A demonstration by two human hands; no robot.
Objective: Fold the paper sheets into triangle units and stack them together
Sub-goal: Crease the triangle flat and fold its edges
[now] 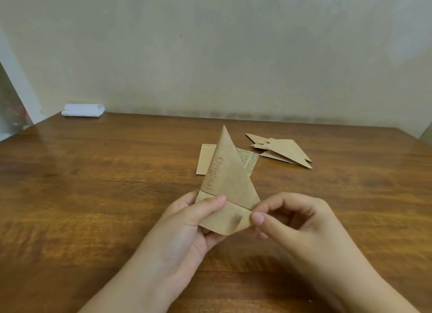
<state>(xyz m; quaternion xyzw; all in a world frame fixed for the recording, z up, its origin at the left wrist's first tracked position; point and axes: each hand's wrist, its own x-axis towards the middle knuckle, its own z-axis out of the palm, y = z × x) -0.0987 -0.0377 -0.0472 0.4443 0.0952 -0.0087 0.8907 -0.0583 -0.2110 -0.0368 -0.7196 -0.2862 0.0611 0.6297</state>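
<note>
Brown paper, light and thin, creases easily. Left hand [187, 221] pinches the half-folded unit [228, 184] at its lower edge above the table [93, 184]; right hand [287, 219] pinches the corner flap. Beyond lie a sheet [205, 159], then the stack [282, 150].

I sat at a brown wooden table [93, 195] with a glossy, streaked grain, and its far edge met a plain beige wall [210, 43]. A folded white cloth [83, 110] lay on the table's far left corner, right against that wall. Past the table's left edge stood a white slanted panel [14, 78], with something dark and reddish beside it that I could not make out.
</note>
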